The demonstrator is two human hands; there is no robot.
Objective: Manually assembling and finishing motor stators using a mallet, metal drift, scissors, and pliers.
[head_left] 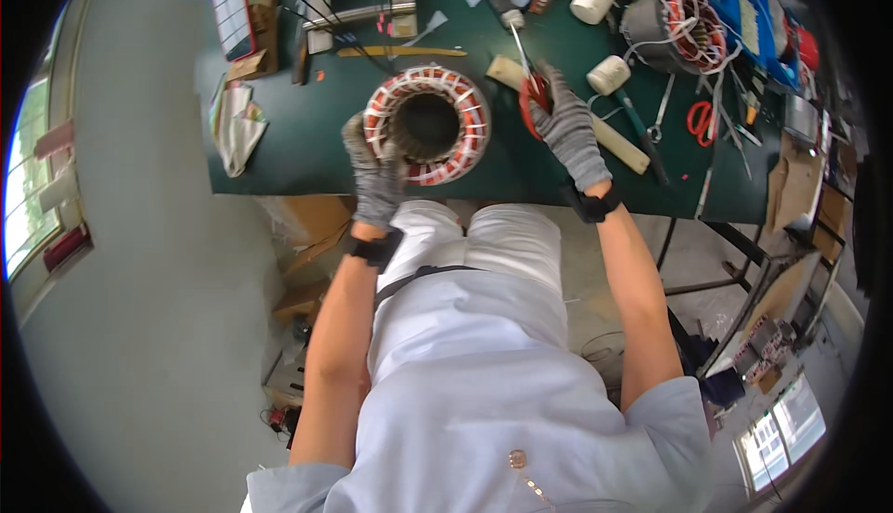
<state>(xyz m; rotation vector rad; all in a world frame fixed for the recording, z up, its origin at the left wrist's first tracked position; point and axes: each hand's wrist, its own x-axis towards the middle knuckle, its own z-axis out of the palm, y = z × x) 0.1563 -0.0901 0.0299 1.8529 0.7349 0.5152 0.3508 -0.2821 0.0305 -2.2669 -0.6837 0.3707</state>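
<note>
A motor stator (477,104) with orange-red windings laced in white cord stands near the front edge of the green table, its round bore facing up. My left hand (375,173), in a grey knit glove, holds the stator's near left rim; the fingertips are partly blurred. In my right hand (569,132), gloved alike, is a pair of red-handled scissors (532,99), blades pointing away from me. Under and beside that hand lies a pale wooden-looking stick (621,145).
Two white-headed mallets (593,0) (608,76) lie at the right, near another stator (651,29) with loose white cords. Another red-handled pair of scissors (699,123) is farther right. A metal frame (363,15), a yellow strip (400,52) and a crumpled bag (240,130) are at the left.
</note>
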